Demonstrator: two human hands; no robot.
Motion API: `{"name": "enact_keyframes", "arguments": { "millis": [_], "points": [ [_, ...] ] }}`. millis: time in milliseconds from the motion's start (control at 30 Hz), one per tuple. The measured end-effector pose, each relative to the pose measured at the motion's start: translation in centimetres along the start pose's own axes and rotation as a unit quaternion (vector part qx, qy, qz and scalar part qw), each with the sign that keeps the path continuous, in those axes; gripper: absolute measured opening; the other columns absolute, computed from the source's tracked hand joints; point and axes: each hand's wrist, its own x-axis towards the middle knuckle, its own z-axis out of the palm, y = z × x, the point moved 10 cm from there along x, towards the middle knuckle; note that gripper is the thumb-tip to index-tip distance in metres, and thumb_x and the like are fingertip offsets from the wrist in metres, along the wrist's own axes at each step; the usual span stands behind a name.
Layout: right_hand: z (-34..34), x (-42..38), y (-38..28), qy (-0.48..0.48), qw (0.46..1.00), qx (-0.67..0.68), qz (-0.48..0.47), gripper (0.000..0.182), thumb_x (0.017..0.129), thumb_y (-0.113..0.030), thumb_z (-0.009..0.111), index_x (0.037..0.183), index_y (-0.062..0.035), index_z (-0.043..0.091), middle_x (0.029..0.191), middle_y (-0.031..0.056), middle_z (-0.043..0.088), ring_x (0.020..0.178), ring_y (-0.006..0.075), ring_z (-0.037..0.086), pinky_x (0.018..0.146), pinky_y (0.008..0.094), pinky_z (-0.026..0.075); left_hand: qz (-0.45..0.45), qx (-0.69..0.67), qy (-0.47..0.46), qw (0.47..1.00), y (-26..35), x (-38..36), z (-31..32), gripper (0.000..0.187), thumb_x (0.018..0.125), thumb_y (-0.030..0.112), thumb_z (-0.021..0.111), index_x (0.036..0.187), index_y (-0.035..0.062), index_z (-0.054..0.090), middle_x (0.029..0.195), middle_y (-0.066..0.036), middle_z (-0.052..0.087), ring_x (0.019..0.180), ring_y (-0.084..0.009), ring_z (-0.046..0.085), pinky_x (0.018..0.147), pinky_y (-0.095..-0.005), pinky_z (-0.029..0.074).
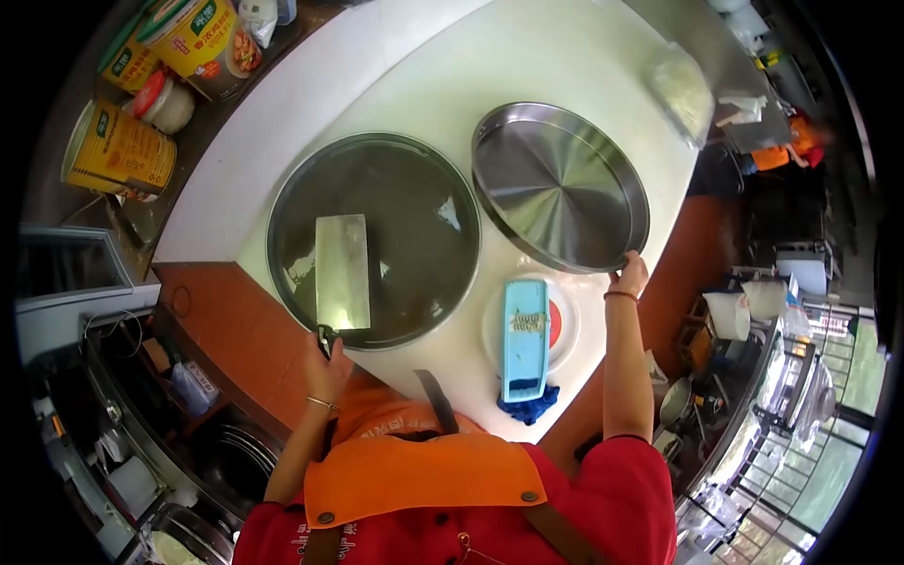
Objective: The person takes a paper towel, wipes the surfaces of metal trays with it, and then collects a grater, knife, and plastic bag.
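A wide flat blade with a dark handle (343, 273) lies over a large round dark pan (414, 254) on the pale worktop. My left hand (328, 371) is closed round the handle at the pan's near edge. To the right, a shiny round metal pan (562, 179) is tilted, its near right rim gripped by my right hand (629, 276). Between the pans and my body, a light blue grater (525, 344) rests on a white bowl (492, 315), with a dark blue cloth (530, 407) under its near end.
Yellow tins (121, 151) and a red-lidded jar (166, 102) stand at the upper left. A clear bag (680, 94) lies on the worktop's far right. Another person in orange (774, 157) is in the right background. Shelves with pans flank the lower left.
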Motion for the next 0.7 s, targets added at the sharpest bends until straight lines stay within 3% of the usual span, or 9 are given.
{"name": "enact_keyframes", "arguments": {
  "millis": [67,100,167,200,300,367,433,567,700],
  "points": [
    [-3.2,-0.9,0.8,-0.010,0.999,0.022,-0.035,0.010,0.080,-0.010,0.065,0.074,-0.0077,0.057,0.069,0.0008,0.055,0.060,0.0131,0.056,0.049,0.0283,0.049,0.030,0.051,0.005,0.998,1.1,-1.1,-1.0,0.019,0.094,0.012,0.066,0.097,-0.0007,0.052,0.067,-0.008,0.052,0.061,-0.0158,0.053,0.058,-0.0341,0.043],
    [-5.0,-0.1,1.9,0.027,0.998,0.022,-0.052,0.018,0.084,-0.012,0.063,0.071,-0.0060,0.052,0.064,0.0014,0.052,0.052,0.0118,0.046,0.047,0.0299,0.040,0.016,0.051,-0.012,0.998,1.8,-1.8,-1.2,0.019,0.093,0.013,0.066,0.097,-0.0005,0.053,0.067,-0.008,0.052,0.062,-0.0156,0.052,0.058,-0.0337,0.043],
    [-7.8,2.8,4.3,0.042,0.993,-0.029,-0.106,0.013,0.082,-0.012,0.068,0.076,-0.0045,0.059,0.069,0.0026,0.059,0.053,0.0134,0.055,0.044,0.0271,0.045,-0.017,0.062,-0.051,0.997,2.9,-3.4,-1.2,0.020,0.093,0.015,0.067,0.096,-0.0001,0.054,0.069,-0.009,0.052,0.063,-0.0150,0.051,0.059,-0.0329,0.043],
    [-8.3,3.8,5.1,0.056,0.993,-0.067,-0.082,0.014,0.084,-0.014,0.069,0.080,-0.0034,0.061,0.073,0.0042,0.061,0.057,0.0147,0.057,0.048,0.0278,0.048,0.067,0.091,-0.046,0.993,3.8,-3.8,-1.2,0.021,0.092,0.017,0.068,0.096,0.0003,0.055,0.067,-0.007,0.052,0.060,-0.0136,0.048,0.056,-0.0316,0.042],
    [-7.0,2.9,4.2,-0.009,0.997,-0.074,0.032,0.024,0.090,-0.020,0.070,0.098,0.0013,0.065,0.089,0.0089,0.065,0.078,0.0186,0.062,0.067,0.0318,0.056,0.019,0.030,-0.128,0.991,6.4,-6.3,0.7,0.023,0.091,0.018,0.069,0.098,0.0005,0.056,0.067,-0.006,0.050,0.059,-0.0135,0.046,0.054,-0.0326,0.041],
    [-6.6,2.3,4.2,-0.062,0.991,-0.107,0.050,0.033,0.092,-0.023,0.069,0.109,0.0046,0.063,0.103,0.0110,0.065,0.093,0.0208,0.062,0.079,0.0351,0.056,0.106,0.081,-0.157,0.979,6.7,-7.1,2.7,0.026,0.090,0.019,0.070,0.102,0.0010,0.057,0.070,-0.014,0.057,0.062,-0.0271,0.057,0.058,-0.0396,0.046],
    [-7.4,1.1,3.8,-0.105,0.981,-0.162,0.007,0.033,0.093,-0.019,0.065,0.113,0.0063,0.063,0.110,0.0134,0.065,0.093,0.0225,0.063,0.082,0.0353,0.058,0.155,0.104,-0.198,0.962,6.9,-8.3,5.5,0.028,0.089,0.021,0.070,0.104,0.0015,0.056,0.074,-0.019,0.062,0.068,-0.0362,0.063,0.062,-0.0443,0.048],
    [-12.8,-6.2,4.7,-0.151,0.986,-0.076,0.007,0.026,0.093,-0.013,0.061,0.110,0.0067,0.063,0.106,0.0157,0.065,0.088,0.0240,0.066,0.075,0.0338,0.061,0.217,0.122,-0.283,0.926,7.0,-9.6,12.4,0.030,0.088,0.024,0.069,0.103,0.0028,0.054,0.080,-0.023,0.065,0.077,-0.0432,0.064,0.066,-0.0502,0.049],
    [-23.3,-16.8,7.2,-0.086,0.994,-0.056,0.026,0.018,0.093,-0.012,0.063,0.102,0.0044,0.065,0.093,0.0126,0.066,0.074,0.0193,0.066,0.065,0.0303,0.059,0.226,0.152,-0.334,0.902,7.5,-10.7,19.9,0.031,0.088,0.025,0.068,0.102,0.0028,0.052,0.080,-0.023,0.065,0.077,-0.0441,0.064,0.067,-0.0511,0.049]
  ]
}}
